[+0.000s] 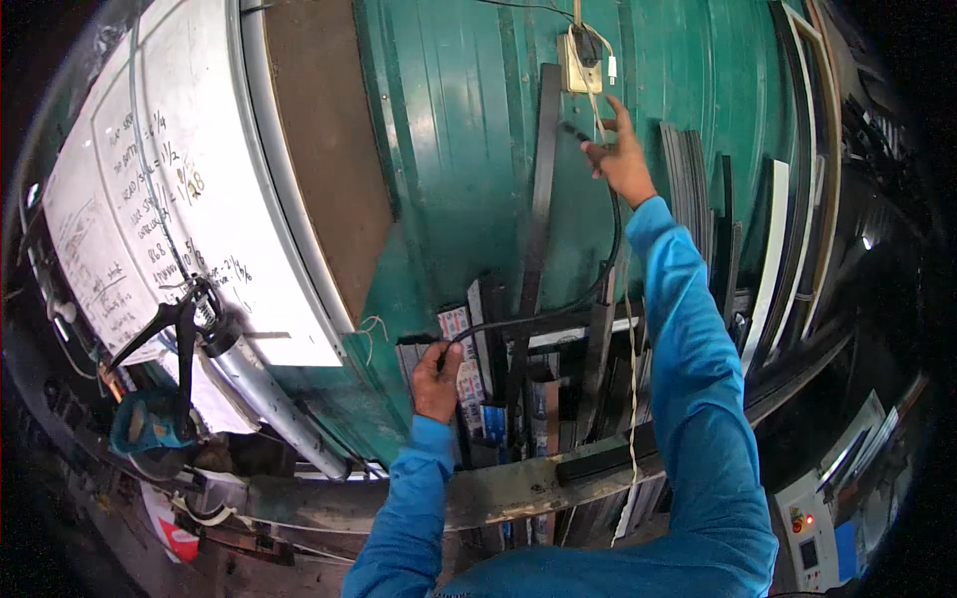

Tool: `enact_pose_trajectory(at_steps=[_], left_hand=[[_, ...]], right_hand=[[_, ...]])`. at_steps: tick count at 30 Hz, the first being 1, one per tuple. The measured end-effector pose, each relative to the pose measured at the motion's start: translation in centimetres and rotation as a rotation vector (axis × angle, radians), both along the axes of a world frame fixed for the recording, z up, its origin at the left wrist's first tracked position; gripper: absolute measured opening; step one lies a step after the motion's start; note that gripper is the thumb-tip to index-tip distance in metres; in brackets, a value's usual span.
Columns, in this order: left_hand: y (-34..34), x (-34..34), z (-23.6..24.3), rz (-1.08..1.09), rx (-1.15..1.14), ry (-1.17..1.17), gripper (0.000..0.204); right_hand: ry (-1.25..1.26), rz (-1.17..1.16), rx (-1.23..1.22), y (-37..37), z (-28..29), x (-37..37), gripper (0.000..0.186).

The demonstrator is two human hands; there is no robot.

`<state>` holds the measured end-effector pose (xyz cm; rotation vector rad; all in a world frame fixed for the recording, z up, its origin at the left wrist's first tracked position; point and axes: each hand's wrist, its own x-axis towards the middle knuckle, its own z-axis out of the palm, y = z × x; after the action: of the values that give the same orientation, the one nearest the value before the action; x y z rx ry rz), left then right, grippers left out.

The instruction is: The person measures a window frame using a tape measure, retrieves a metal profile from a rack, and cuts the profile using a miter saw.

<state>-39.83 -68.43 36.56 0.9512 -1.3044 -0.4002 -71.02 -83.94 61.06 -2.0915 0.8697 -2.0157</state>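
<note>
A black power cable [518, 321] loops across in front of the green wall between my two hands. My left hand [437, 377] is closed around it at the lower middle. My right hand [622, 159] is raised just below a wall outlet box [574, 72]. Its index finger stretches upward, while the thumb presses near a dark, blurred plug [572, 131] that sticks out to the left; the other fingers are partly hidden. The plug is apart from the outlet. A light-coloured cord [632, 379] hangs down from the outlet area past my right hand.
Long metal profiles [538, 199] lean against the green wall [449, 149], held behind a horizontal beam [498, 498]. To the left are a whiteboard [199, 179] with handwriting and a caulking gun [224, 364]. A control panel [809, 538] with a red light stands at the lower right.
</note>
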Motion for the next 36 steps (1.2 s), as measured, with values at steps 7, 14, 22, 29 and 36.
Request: enact_pose_trajectory(at_steps=[7, 14, 22, 29, 36], left_hand=[[-0.3, 0.4, 0.8, 0.017, 0.046, 0.043, 0.028], [-0.9, 0.6, 2.4, -0.032, 0.016, -0.060, 0.029], [-4.3, -1.7, 2.4, -0.128, 0.217, -0.287, 0.031], [-5.1, -3.8, 1.9, -0.245, 0.258, -0.310, 0.033], [-5.2, -4.8, 2.8, -0.313, 0.268, -0.274, 0.035]], right_hand=[[-0.526, 1.000, 0.793, -1.8, 1.3, -3.8, 0.037], [-0.515, 0.396, 0.276, -6.1, 2.1, -5.0, 0.023], [0.063, -0.753, 0.021, -7.8, 7.6, -3.1, 0.032], [0.207, -0.893, 0.070, -8.3, 9.8, -2.9, 0.032], [0.263, -0.901, 0.050, -10.9, 11.9, -3.4, 0.034]])
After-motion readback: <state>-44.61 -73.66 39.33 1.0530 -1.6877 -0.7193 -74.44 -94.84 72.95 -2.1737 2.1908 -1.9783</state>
